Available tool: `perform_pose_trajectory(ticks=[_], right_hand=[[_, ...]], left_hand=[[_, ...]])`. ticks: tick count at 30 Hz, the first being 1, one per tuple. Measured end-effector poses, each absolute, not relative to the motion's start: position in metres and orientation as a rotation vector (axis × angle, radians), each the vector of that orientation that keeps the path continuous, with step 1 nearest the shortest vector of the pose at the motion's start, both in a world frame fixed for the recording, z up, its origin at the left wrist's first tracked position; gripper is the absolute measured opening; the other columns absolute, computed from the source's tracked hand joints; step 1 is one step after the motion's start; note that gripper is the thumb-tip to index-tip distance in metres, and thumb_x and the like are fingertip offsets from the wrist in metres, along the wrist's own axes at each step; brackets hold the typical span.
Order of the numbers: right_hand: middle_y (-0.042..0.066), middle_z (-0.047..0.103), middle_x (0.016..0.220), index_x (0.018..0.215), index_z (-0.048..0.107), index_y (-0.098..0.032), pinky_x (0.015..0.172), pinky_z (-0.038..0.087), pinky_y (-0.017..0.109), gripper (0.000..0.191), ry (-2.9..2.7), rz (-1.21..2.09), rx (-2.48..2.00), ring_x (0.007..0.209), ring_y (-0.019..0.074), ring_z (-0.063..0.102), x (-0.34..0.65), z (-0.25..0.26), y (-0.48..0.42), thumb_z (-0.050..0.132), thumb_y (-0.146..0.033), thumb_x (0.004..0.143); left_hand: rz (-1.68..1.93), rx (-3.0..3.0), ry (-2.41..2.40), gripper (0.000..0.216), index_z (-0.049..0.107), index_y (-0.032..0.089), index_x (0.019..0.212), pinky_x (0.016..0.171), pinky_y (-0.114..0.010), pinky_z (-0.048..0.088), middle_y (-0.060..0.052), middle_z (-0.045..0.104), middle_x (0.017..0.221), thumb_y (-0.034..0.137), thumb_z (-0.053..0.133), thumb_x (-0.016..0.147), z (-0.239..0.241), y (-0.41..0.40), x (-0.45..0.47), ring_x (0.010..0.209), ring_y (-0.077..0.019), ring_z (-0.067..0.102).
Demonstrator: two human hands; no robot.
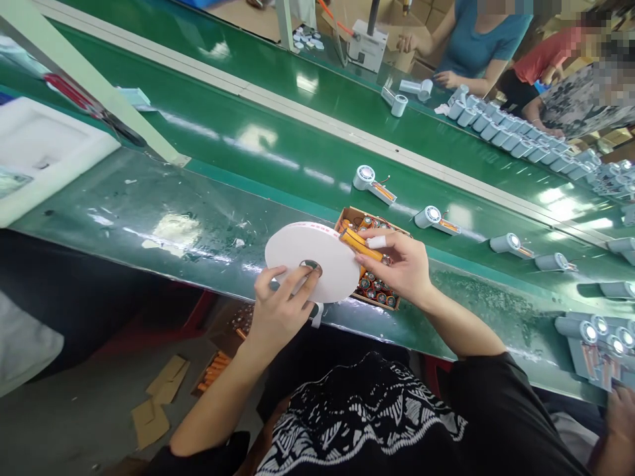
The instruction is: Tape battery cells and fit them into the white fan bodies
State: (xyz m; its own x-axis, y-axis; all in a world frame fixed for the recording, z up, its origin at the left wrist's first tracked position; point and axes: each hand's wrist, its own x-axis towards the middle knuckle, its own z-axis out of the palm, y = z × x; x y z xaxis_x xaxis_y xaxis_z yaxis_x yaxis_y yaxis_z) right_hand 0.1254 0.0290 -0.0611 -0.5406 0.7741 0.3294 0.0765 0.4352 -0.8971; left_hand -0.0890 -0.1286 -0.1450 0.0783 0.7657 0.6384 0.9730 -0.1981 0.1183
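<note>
A wide white roll of tape (pixel 335 268) is tilted above the near edge of the bench, with red print along its far rim. My left hand (pixel 285 304) grips it, fingertips at its centre hole. A loose white strip hangs below the roll. In my right hand (pixel 409 264), between thumb and fingers, is an orange-wrapped cylindrical battery pack (pixel 361 244), its far end close to the roll's right edge. Whether the two touch I cannot tell. A white wrap covers one right finger. Under that hand stands a cardboard box (pixel 374 303) of similar batteries, partly hidden.
On the green conveyor (pixel 278 155) lie several grey-blue fan housings (pixel 366 175) with orange batteries in their handles. More housings (pixel 588 330) sit at right beside another person's hand (pixel 620 410). A post (pixel 99 92) and white foam tray (pixel 49 149) stand left. Co-workers sit across.
</note>
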Motion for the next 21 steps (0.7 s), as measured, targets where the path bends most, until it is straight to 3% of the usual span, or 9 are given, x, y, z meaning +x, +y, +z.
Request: perform_pose_trajectory(ticks=[7,11,13,17,21], right_hand=[[0.008,0.083,0.121,0.129,0.072,-0.021,0.110,0.067,0.046,0.054,-1.908,1.626,-0.794,0.114,0.0240,0.081,0.129,-0.040,0.046,0.094,-0.034,0.081],[0.006,0.081,0.120,0.122,0.067,-0.026,0.106,0.068,0.045,0.066,-1.508,1.515,-0.799,0.112,0.0246,0.081,0.114,-0.057,0.029,0.101,-0.047,0.069],[0.006,0.079,0.126,0.126,0.063,-0.030,0.104,0.068,0.043,0.072,-1.245,1.405,-0.813,0.115,0.0251,0.079,0.107,-0.074,0.011,0.099,-0.056,0.070],[0.007,0.076,0.127,0.135,0.057,-0.033,0.104,0.067,0.043,0.067,-1.068,1.313,-0.885,0.123,0.0263,0.076,0.108,-0.095,-0.015,0.090,-0.057,0.081],[0.004,0.076,0.122,0.132,0.061,-0.036,0.100,0.069,0.042,0.063,-1.106,1.290,-0.802,0.118,0.0256,0.077,0.122,-0.089,-0.017,0.094,-0.045,0.079]], left_hand=[[-0.803,-1.937,-1.745,0.077,0.060,0.032,0.158,0.109,-0.054,0.037,-0.005,0.080,0.121,0.012,0.077,0.087,-0.137,-0.132,-0.093,0.114,-0.0349,0.049],[-0.835,-1.856,-1.777,0.075,0.060,0.032,0.156,0.104,-0.056,0.037,-0.009,0.076,0.121,0.028,0.085,0.086,-0.138,-0.134,-0.080,0.112,-0.0359,0.049],[-0.882,-1.843,-1.808,0.079,0.058,0.032,0.157,0.104,-0.059,0.038,-0.013,0.073,0.123,0.039,0.087,0.084,-0.143,-0.137,-0.068,0.112,-0.0367,0.050],[-0.974,-1.894,-1.769,0.081,0.057,0.028,0.158,0.104,-0.058,0.041,-0.013,0.070,0.112,0.047,0.088,0.085,-0.147,-0.141,-0.047,0.103,-0.0332,0.052],[-0.983,-1.943,-1.690,0.072,0.067,0.029,0.148,0.106,-0.055,0.040,-0.011,0.068,0.102,0.050,0.090,0.082,-0.136,-0.143,-0.040,0.101,-0.0313,0.050]])
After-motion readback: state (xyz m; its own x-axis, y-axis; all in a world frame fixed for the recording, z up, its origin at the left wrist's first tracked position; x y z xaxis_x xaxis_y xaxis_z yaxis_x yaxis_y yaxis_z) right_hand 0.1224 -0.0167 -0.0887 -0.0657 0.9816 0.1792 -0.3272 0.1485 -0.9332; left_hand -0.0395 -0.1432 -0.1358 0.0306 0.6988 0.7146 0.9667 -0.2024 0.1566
